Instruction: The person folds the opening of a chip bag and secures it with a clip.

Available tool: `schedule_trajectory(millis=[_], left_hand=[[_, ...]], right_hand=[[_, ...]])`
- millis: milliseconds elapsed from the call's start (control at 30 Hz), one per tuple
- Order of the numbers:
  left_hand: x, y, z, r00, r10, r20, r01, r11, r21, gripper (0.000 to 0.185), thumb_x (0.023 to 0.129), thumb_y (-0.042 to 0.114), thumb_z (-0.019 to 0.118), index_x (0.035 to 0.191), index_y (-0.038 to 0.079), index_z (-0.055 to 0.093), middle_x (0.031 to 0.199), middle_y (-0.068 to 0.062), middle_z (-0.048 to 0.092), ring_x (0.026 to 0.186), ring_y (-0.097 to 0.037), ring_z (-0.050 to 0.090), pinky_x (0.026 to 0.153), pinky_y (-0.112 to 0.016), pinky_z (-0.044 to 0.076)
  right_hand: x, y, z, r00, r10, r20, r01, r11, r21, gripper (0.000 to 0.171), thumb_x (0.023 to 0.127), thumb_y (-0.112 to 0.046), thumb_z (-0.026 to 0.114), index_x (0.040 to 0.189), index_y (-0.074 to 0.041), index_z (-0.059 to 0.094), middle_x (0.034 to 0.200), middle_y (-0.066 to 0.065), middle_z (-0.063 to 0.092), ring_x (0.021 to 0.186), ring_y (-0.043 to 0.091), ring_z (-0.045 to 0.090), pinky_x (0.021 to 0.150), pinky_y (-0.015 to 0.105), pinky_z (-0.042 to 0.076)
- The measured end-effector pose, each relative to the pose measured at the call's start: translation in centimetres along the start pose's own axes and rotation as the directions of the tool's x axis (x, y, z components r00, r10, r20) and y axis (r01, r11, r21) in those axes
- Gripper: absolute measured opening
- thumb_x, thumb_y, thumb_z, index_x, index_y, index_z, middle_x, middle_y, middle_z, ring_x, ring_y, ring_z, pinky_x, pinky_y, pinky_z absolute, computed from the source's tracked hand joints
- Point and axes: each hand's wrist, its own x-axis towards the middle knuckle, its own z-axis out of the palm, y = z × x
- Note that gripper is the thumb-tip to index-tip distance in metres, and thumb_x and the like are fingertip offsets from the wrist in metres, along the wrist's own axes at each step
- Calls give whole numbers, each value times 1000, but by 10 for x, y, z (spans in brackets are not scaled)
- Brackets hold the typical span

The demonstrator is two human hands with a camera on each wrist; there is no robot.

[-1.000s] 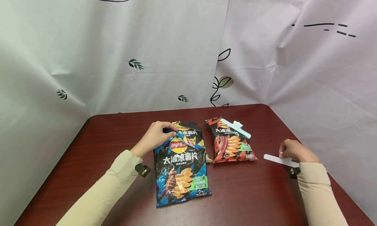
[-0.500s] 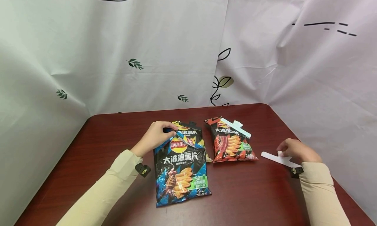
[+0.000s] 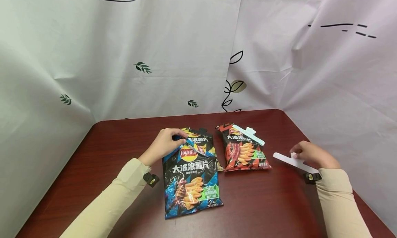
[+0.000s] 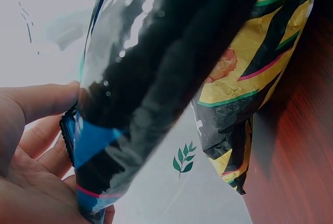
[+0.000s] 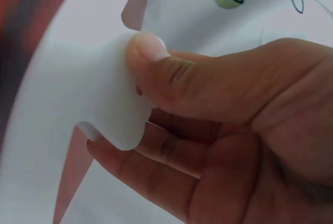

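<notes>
My left hand [image 3: 167, 142] pinches the folded top of a blue and black chip bag [image 3: 190, 183], which leans over a yellow chip bag [image 3: 213, 150]. In the left wrist view the thumb and fingers hold the edge of the blue bag [image 4: 119, 109], with the yellow bag [image 4: 244, 73] behind. At the right, my right hand [image 3: 316, 156] holds a long white bag clip [image 3: 289, 159]. The right wrist view has the thumb on one side of the tab of the clip [image 5: 104, 88] and fingers on the other.
A red chip bag [image 3: 246, 155] lies behind and right of the blue one, with a pale clip [image 3: 248, 134] across its top. A dark clip [image 3: 201, 132] sits on the yellow bag. White fabric [image 3: 186, 59] hangs behind the dark red table [image 3: 248, 207].
My right hand has lifted slightly with the white clip and moved a little away from me. The left hand and the blue bag have stayed in place.
</notes>
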Motion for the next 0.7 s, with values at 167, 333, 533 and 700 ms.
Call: schedule_trajectory(millis=[167, 333, 533, 700], left_hand=[[0, 0, 0, 1000, 5, -6, -5, 1000, 5, 20, 91, 15, 67, 109, 8, 72, 111, -10, 69, 80, -15, 62, 72, -31, 52], [-1, 0, 0, 1000, 8, -9, -8, 1000, 7, 19, 91, 13, 66, 108, 8, 72, 111, -10, 69, 78, -15, 61, 70, -30, 50], [-1, 0, 0, 1000, 6, -12, -6, 1000, 5, 18, 91, 13, 66, 108, 8, 72, 110, -10, 70, 77, -14, 61, 70, -30, 50], [-2, 1, -1, 1000, 9, -13, -9, 1000, 3, 18, 91, 14, 66, 107, 9, 72, 110, -10, 69, 78, -14, 61, 71, -30, 51]], right_hand=[[3, -7, -4, 1000, -27, -10, 27, 999, -25, 23, 87, 5, 58, 105, 18, 62, 101, 30, 65, 87, 33, 64, 70, 42, 56], [5, -19, -8, 997, -61, -54, 56, 994, -92, 24, 88, -2, 62, 106, 14, 65, 101, 26, 68, 88, 32, 66, 74, 43, 54], [9, -33, -12, 994, -93, -64, 88, 994, -67, 26, 89, -4, 62, 108, 14, 64, 103, 26, 68, 80, 25, 69, 73, 41, 55], [13, -44, -15, 990, -114, -80, 110, 992, -54, 26, 90, -4, 61, 109, 14, 64, 102, 26, 68, 79, 24, 70, 71, 39, 56]])
